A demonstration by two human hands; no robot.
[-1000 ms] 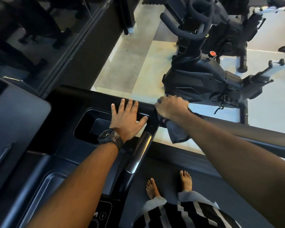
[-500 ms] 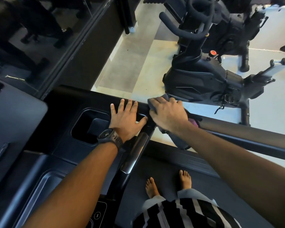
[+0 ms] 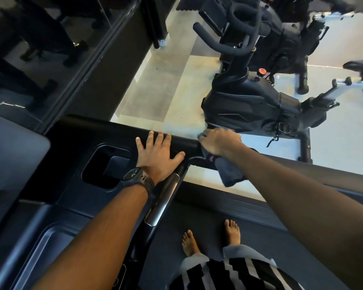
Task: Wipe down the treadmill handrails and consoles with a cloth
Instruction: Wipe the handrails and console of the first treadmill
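My left hand [image 3: 157,153] lies flat with spread fingers on the black treadmill console [image 3: 71,164], just right of its cup-holder recess [image 3: 105,166]. My right hand [image 3: 220,142] grips a dark grey cloth [image 3: 228,170] wrapped over the black side handrail [image 3: 323,174], close to where the rail meets the console. Part of the cloth hangs below the rail. A silver-banded grip bar [image 3: 166,197] runs down from under my left palm.
A black exercise bike [image 3: 249,105] stands on the pale floor just beyond the handrail. A dark glass wall [image 3: 50,49] rises at the left. My bare feet [image 3: 210,237] stand on the treadmill belt. Another console edge [image 3: 8,153] sits at far left.
My right hand with the cloth slid left along the rail toward the console, then back right a little. The left hand has stayed flat on the console.
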